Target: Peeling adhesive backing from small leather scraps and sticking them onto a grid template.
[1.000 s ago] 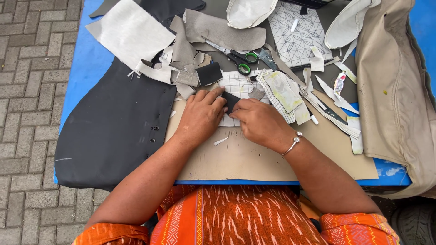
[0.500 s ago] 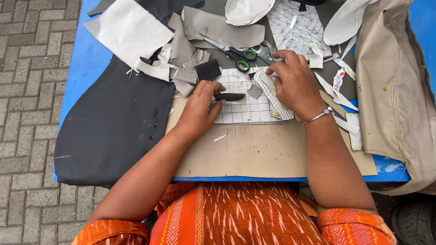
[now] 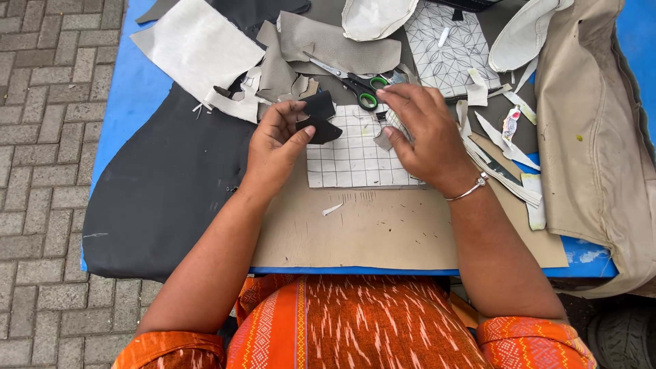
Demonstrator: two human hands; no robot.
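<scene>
Left hand [image 3: 277,140]: pinching black cut-out piece [image 3: 318,121] above gridded pattern sheet [image 3: 352,154]. Right hand [image 3: 420,130]: spread, fingers pressing small grey scrap [image 3: 384,139]. Green-handled scissors [image 3: 355,80] beyond, among grey offcuts [image 3: 335,48]; worktop [image 3: 133,89] edges cropped.

A blue table [image 3: 130,89] on brick paving [image 3: 41,137] carries a large black sheet [image 3: 164,198], a tan cardboard board [image 3: 383,232], grey fabric scraps [image 3: 328,44], green-handled scissors [image 3: 355,82] and beige cloth [image 3: 588,137]
</scene>
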